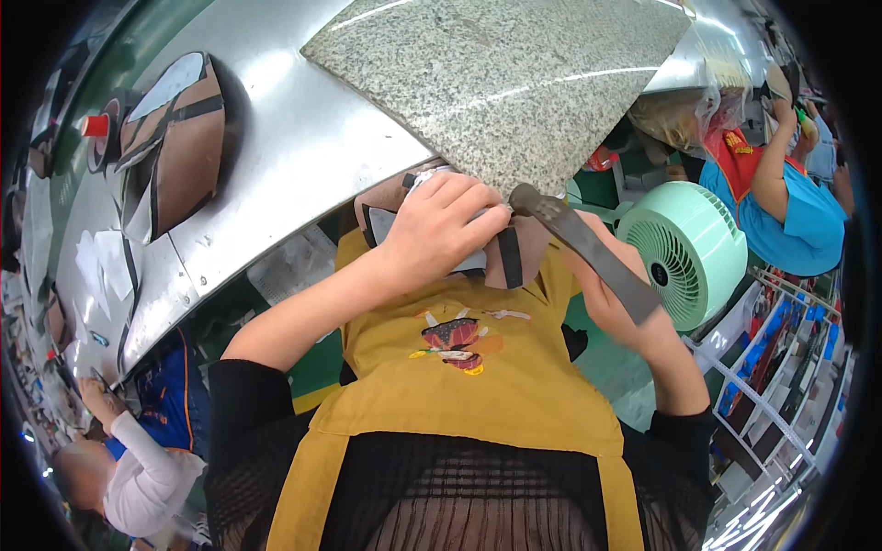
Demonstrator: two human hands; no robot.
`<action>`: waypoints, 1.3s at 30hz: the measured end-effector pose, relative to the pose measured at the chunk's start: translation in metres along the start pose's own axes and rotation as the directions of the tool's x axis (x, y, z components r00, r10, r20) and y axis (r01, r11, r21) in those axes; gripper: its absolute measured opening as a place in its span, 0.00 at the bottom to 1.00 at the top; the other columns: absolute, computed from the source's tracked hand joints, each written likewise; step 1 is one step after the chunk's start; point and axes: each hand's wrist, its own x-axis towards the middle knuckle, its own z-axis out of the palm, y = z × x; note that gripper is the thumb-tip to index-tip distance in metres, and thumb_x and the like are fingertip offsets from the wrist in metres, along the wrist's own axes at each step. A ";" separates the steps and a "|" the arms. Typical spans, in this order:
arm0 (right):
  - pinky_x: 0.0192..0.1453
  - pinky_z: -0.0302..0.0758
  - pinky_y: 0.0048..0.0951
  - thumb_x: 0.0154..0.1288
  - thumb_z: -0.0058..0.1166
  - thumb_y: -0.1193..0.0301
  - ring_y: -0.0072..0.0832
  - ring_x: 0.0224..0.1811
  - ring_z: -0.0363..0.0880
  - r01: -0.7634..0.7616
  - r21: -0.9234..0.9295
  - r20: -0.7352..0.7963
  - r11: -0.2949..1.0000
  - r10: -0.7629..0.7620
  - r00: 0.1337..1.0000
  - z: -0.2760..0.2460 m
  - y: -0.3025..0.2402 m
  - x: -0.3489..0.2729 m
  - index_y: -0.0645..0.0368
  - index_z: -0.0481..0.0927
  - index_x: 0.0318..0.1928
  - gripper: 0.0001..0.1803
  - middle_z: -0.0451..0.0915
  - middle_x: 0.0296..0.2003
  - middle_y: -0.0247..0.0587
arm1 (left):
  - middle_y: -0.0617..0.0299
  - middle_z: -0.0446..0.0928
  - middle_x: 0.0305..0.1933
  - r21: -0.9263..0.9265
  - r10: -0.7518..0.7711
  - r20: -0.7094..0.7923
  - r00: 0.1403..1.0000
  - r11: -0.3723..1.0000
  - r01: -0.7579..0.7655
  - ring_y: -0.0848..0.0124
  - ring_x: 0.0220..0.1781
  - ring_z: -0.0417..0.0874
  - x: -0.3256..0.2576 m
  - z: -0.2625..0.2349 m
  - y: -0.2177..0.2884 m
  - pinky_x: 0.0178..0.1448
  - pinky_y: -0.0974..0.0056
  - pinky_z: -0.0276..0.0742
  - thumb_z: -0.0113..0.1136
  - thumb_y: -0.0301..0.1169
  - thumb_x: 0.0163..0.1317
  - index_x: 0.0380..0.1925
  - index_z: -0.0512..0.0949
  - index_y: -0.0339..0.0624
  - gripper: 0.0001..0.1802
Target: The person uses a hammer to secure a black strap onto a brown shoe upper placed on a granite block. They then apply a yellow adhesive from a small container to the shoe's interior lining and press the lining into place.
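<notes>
Red cap: a small red cap (95,126) sits at the far left, beside a dark round thing.
White sheets: pale sheets (112,264) lie on the left part of the worktop.
Left co-worker: a person in a white sleeve (142,473) is at the near left, well apart from the work.
Standing piece: a brown piece (193,165) with black bands and a pale panel rests on the worktop at the left.
Worktop: the shiny metal worktop (289,147) runs from the near left toward the far side.
Left hand: the left hand (448,220) is bent over the held piece, fingers curled down on it.
Held piece: a brown, black and pale piece (528,246) is under the left hand, above the apron and just beside the slab's near corner.
Apron: mustard yellow (386,390), with a coloured patch on its front.
Slab: a speckled grey stone slab (496,87) lies on the worktop at the far middle.
Hammer: a dark grey hammer (588,241) slants from the held piece toward the near right.
Right hand: the right hand (606,289) is wrapped around the hammer; its fingers are partly hidden.
Fan: a mint-green fan (684,257) stands right of the right hand.
Right co-worker: a person in blue and red (799,225) is at the far right.
Rack: a pale metal rack (755,399) with blue things stands at the near right.
</notes>
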 end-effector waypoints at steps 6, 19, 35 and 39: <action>0.41 0.79 0.35 0.58 0.49 0.83 0.47 0.40 0.81 -0.006 -0.119 0.022 0.993 0.009 1.000 0.014 0.005 -0.003 0.63 0.68 0.56 0.23 0.78 0.42 0.49 | 0.63 0.74 0.36 -0.074 -0.053 -0.031 0.998 0.996 0.051 0.64 0.38 0.76 0.001 0.002 0.002 0.41 0.61 0.73 0.69 0.28 0.46 0.30 0.72 0.43 0.14; 0.38 0.75 0.30 0.67 0.46 0.80 0.40 0.37 0.79 -0.026 0.137 -0.078 0.990 0.037 0.996 0.002 0.008 -0.003 0.62 0.69 0.57 0.18 0.77 0.42 0.49 | 0.62 0.73 0.35 -0.028 -0.063 0.018 0.998 0.998 0.064 0.63 0.37 0.76 0.007 -0.005 0.002 0.40 0.61 0.72 0.69 0.29 0.48 0.29 0.72 0.43 0.13; 0.49 0.74 0.32 0.68 0.48 0.73 0.43 0.46 0.79 -0.016 0.205 -0.150 0.979 0.047 0.988 0.009 0.040 -0.002 0.59 0.72 0.55 0.16 0.78 0.42 0.50 | 0.59 0.73 0.52 0.188 -0.043 0.205 0.978 0.982 0.004 0.62 0.55 0.74 -0.025 -0.028 0.017 0.65 0.55 0.64 0.59 0.32 0.54 0.54 0.73 0.49 0.24; 0.44 0.76 0.39 0.65 0.54 0.64 0.48 0.44 0.78 0.123 -0.295 -0.390 0.948 -0.237 0.890 -0.006 0.063 0.037 0.56 0.74 0.50 0.16 0.79 0.44 0.47 | 0.65 0.76 0.36 0.008 -0.092 0.283 0.955 0.996 0.094 0.67 0.41 0.78 -0.020 -0.046 0.034 0.55 0.60 0.69 0.61 0.32 0.57 0.49 0.75 0.48 0.18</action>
